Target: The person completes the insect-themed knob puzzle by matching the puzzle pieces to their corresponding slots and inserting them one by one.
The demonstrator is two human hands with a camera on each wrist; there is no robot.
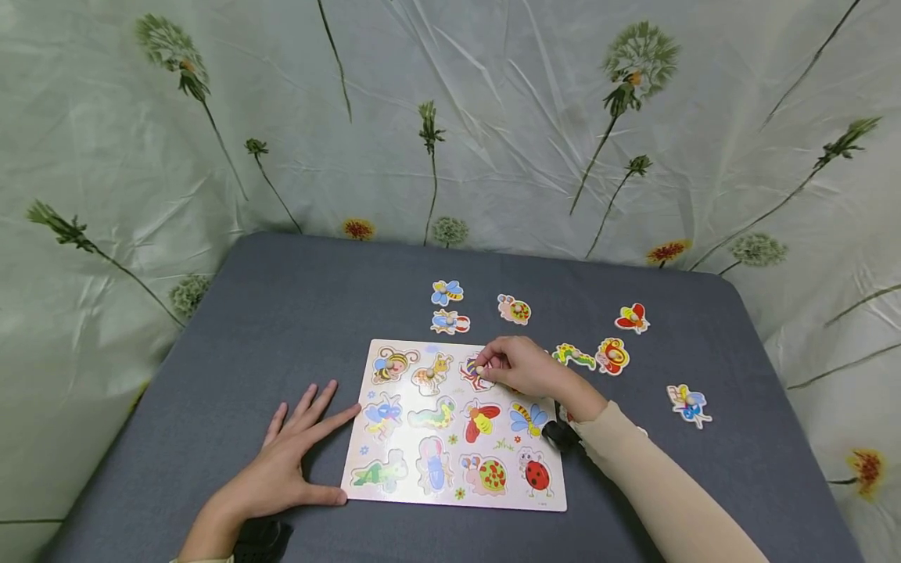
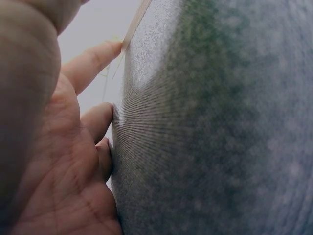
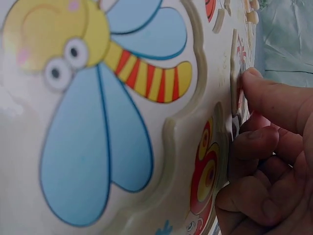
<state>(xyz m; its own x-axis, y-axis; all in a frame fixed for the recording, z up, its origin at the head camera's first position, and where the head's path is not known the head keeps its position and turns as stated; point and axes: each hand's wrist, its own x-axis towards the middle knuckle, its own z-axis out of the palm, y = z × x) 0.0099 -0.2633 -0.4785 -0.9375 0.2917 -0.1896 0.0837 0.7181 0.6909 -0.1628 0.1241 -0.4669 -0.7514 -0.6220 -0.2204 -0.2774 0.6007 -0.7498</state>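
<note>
A pale pink puzzle board with insect pictures lies on the table. My right hand pinches the small knob of a striped spider piece between thumb and index finger, over the board's top row. In the right wrist view the thumb presses at this piece, seen edge-on, and the other fingers curl under. A large dragonfly picture fills the near part of the board there. My left hand rests spread beside the board, index fingertip and thumb touching its left edge.
Loose knobbed pieces lie beyond the board: a bee, a beetle, a snail. To the right are a caterpillar, a butterfly, a red-winged fly and a blue insect. The right forearm partly covers others.
</note>
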